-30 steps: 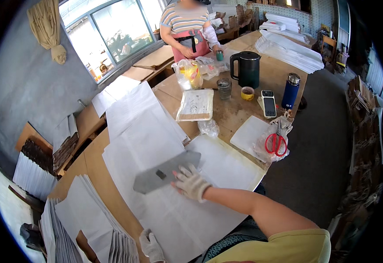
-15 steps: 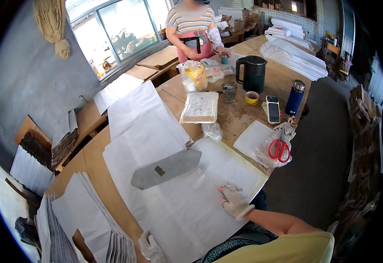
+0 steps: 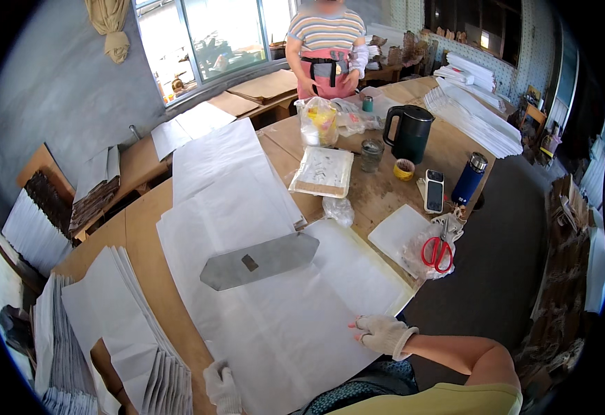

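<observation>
A large stack of white paper sheets (image 3: 275, 325) lies on the table before me, creased down its middle. A flat grey metal plate (image 3: 275, 257) with pointed ends and a small dark patch rests across the sheets. My left hand (image 3: 222, 389), in a whitish glove, is at the near left edge of the top sheet, its fingers extended along it. My right hand (image 3: 384, 335), in a fingerless glove with bare fingertips, lies at the sheet's right edge with fingers stretched out. Beneath that edge, to the right, is a pale board (image 3: 365, 273) with a yellowish border.
Folded paper stacks (image 3: 119, 311) stand at the near left. Red-handled scissors (image 3: 437, 252) lie on plastic at the right, near a phone (image 3: 434, 191) and a blue flask (image 3: 469, 178). A dark kettle (image 3: 411, 135), a glass (image 3: 371, 155) and tape (image 3: 403, 169) stand farther off. Another person (image 3: 327, 52) stands beyond.
My view has shifted slightly. My right hand stays at the sheet's right edge, a little nearer me, and my left hand stays at the left edge. The other person's hand has left the small green container.
</observation>
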